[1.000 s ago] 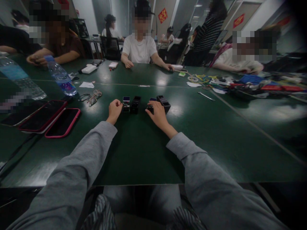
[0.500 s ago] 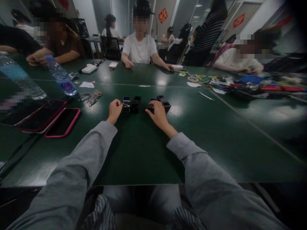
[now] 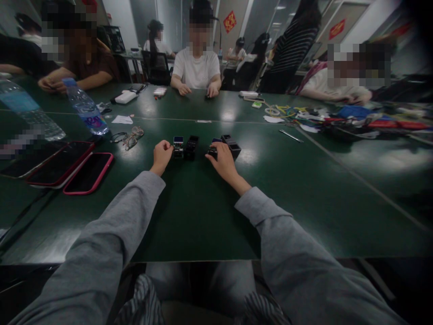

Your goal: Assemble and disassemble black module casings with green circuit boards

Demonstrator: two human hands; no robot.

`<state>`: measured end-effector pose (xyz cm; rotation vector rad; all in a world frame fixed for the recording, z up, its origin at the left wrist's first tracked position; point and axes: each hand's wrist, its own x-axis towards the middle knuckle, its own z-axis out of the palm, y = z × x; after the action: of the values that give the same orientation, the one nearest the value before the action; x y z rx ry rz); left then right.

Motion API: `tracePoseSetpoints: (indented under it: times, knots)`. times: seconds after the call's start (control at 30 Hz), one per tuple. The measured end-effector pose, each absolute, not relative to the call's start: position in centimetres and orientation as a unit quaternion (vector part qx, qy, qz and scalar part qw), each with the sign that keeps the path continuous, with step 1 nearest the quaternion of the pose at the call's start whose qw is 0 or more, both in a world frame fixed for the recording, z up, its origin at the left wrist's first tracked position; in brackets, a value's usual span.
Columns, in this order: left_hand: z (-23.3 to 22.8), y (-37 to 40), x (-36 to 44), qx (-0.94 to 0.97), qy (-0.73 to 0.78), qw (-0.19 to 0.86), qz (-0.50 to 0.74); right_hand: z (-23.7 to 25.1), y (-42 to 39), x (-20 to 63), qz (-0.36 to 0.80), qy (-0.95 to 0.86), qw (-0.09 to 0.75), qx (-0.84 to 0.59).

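Your left hand is closed into a loose fist on the green table, and its knuckles touch a small black block with a blue top. Your right hand lies flat with bent fingers over another small black piece, gripping it against the table top. Both of your arms are in grey sleeves and they reach forward from the near edge.

Going from the biggest things to the smallest: the table fills most of the view. At the far side a person in a white shirt sits with both hands on the table, and other people sit at the left and right ends. On the left you have two water bottles, the nearer one with a blue cap, and beside them several phones in red and pink cases. On the right there is a pile of coloured parts and cables.

Between your hands stands a second black block, just beside the blue-topped one. A black tray-like piece lies behind your right hand, touching or nearly touching the fingers. A pair of glasses rests near the bottle.
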<state>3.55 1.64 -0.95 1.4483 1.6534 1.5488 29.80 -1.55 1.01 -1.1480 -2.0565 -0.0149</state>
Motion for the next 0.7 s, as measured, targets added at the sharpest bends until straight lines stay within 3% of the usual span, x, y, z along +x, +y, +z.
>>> tracePoseSetpoints:
  times: [0.7]
  knots:
    - [-0.62, 1.32, 3.67, 0.531, 0.599, 0.211, 0.561, 0.18, -1.21, 29.99, 0.016, -0.802, 0.395, -0.447]
